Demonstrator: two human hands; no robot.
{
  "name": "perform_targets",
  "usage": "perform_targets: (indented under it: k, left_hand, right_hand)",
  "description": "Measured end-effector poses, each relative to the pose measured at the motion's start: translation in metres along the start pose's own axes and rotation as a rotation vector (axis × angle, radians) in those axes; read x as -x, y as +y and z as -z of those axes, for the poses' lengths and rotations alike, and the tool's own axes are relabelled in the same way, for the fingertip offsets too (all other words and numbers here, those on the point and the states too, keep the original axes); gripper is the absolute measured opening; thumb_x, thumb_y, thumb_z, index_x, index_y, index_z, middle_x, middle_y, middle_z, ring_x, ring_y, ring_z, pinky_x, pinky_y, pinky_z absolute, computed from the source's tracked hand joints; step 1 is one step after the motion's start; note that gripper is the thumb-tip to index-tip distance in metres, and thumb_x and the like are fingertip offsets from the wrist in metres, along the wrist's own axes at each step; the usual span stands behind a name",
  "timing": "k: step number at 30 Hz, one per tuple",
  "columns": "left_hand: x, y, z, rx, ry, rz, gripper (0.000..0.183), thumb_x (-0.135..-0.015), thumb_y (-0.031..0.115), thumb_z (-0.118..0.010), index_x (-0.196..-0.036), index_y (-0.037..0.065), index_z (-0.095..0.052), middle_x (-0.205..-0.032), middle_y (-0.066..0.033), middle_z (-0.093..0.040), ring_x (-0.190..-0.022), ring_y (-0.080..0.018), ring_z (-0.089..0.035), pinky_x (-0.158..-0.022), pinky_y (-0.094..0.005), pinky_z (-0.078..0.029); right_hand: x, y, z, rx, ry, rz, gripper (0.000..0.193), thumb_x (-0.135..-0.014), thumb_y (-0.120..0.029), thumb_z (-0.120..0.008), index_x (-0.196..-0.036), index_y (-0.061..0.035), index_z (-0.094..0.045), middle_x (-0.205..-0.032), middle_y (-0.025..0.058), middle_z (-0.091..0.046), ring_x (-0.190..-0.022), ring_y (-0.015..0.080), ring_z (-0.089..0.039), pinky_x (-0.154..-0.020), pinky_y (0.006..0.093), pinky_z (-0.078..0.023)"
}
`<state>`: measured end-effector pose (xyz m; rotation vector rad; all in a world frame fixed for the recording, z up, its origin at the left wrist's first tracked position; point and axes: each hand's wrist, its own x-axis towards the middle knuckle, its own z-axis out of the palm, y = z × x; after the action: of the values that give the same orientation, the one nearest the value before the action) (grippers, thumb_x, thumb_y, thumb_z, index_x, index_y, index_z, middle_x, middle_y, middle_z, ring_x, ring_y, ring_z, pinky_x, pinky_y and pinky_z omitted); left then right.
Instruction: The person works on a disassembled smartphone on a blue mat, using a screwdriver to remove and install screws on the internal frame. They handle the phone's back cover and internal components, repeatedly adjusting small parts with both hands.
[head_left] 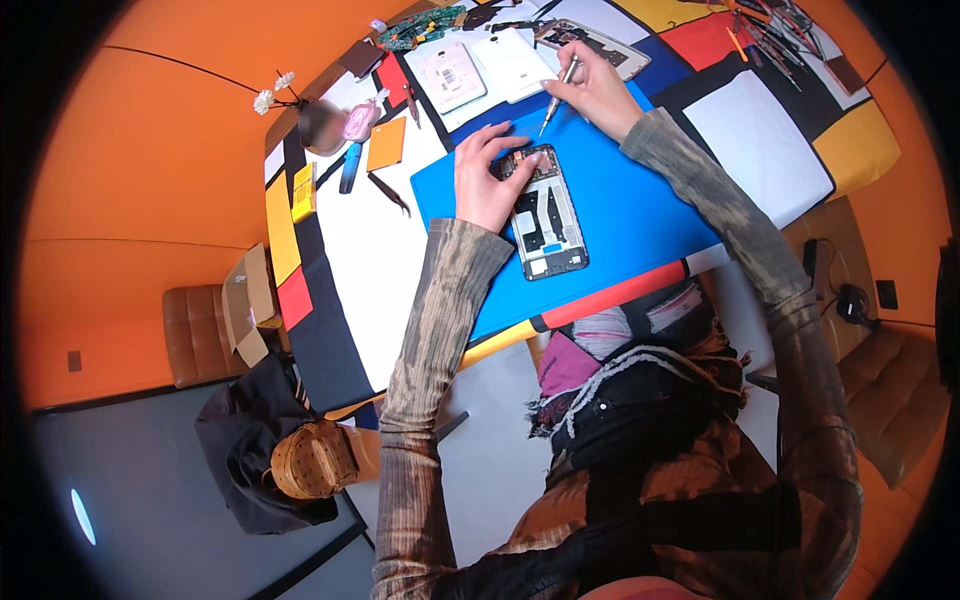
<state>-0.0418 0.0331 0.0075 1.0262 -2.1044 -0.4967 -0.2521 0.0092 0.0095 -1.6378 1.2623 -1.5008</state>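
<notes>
An opened smartphone point(551, 215), its inner frame and parts exposed, lies on a blue mat point(630, 200). My left hand point(490, 180) grips the phone's upper left side, thumb over its upper part and fingers at its far edge. In my right hand point(597, 92) is a slim screwdriver point(553, 108), held with its tip pointing down just beyond the phone's top edge. A small gap shows between that tip and the phone. Whether a small part sits at the tip is too fine to make out.
Beyond the mat lie a white phone back cover point(513, 65), a pale phone panel point(449, 78) and green circuit boards point(425, 28). Tweezers point(388, 193), an orange card point(386, 145) and a flower vase point(322, 127) are at left. Several tools point(775, 38) cluster at the far right.
</notes>
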Motion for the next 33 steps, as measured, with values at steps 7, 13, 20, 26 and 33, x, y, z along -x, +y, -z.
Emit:
perform_targets:
  k: [7, 13, 20, 26, 33]
  left_hand:
    - [0.001, -0.001, -0.001, 0.023, -0.032, -0.014, 0.02, -0.072, 0.021, -0.076, -0.087, 0.008, -0.072, -0.116, -0.01, -0.061, -0.115, -0.0296, -0.047, -0.1, -0.0407, -0.036]
    - [0.0, -0.003, -0.001, -0.001, -0.048, -0.045, 0.015, -0.074, 0.019, -0.075, -0.084, 0.008, -0.072, -0.113, -0.0082, -0.062, -0.115, -0.0291, -0.047, -0.099, -0.0403, -0.036]
    - [0.0, -0.003, -0.001, 0.013, -0.028, -0.054, 0.013, -0.074, 0.018, -0.074, -0.083, 0.008, -0.072, -0.11, -0.0073, -0.063, -0.113, -0.0282, -0.049, -0.098, -0.0394, -0.037]
    - [-0.001, -0.003, -0.001, 0.005, -0.02, -0.071, 0.013, -0.074, 0.017, -0.074, -0.082, 0.007, -0.072, -0.11, -0.0075, -0.064, -0.112, -0.0283, -0.049, -0.097, -0.0394, -0.038]
    - [0.0, -0.005, -0.002, -0.001, -0.018, -0.072, 0.012, -0.074, 0.016, -0.074, -0.083, 0.008, -0.071, -0.11, -0.0074, -0.064, -0.113, -0.0288, -0.049, -0.097, -0.0394, -0.038]
  right_hand:
    - [0.001, 0.015, -0.013, -0.051, -0.072, 0.037, 0.026, -0.085, -0.014, -0.067, -0.094, -0.0081, -0.042, -0.06, -0.0002, -0.053, -0.054, 0.0038, -0.048, -0.046, 0.0222, -0.036]
    - [0.002, 0.011, -0.012, 0.034, -0.063, 0.023, 0.03, -0.083, -0.018, -0.069, -0.094, -0.0066, -0.044, -0.057, 0.0016, -0.051, -0.052, 0.0066, -0.048, -0.047, 0.0253, -0.037]
    - [0.005, 0.003, -0.01, 0.097, -0.109, 0.042, 0.027, -0.087, -0.012, -0.066, -0.092, -0.0083, -0.04, -0.063, -0.0011, -0.052, -0.055, 0.0002, -0.048, -0.047, 0.019, -0.034]
    - [0.003, 0.007, -0.012, 0.074, -0.067, 0.041, 0.029, -0.084, -0.02, -0.069, -0.092, -0.0069, -0.044, -0.054, 0.0015, -0.051, -0.05, 0.0071, -0.048, -0.046, 0.0254, -0.038]
    - [0.005, 0.005, -0.011, 0.091, -0.08, 0.071, 0.028, -0.085, -0.017, -0.068, -0.092, -0.0076, -0.043, -0.056, 0.0006, -0.051, -0.051, 0.0054, -0.049, -0.047, 0.0232, -0.038]
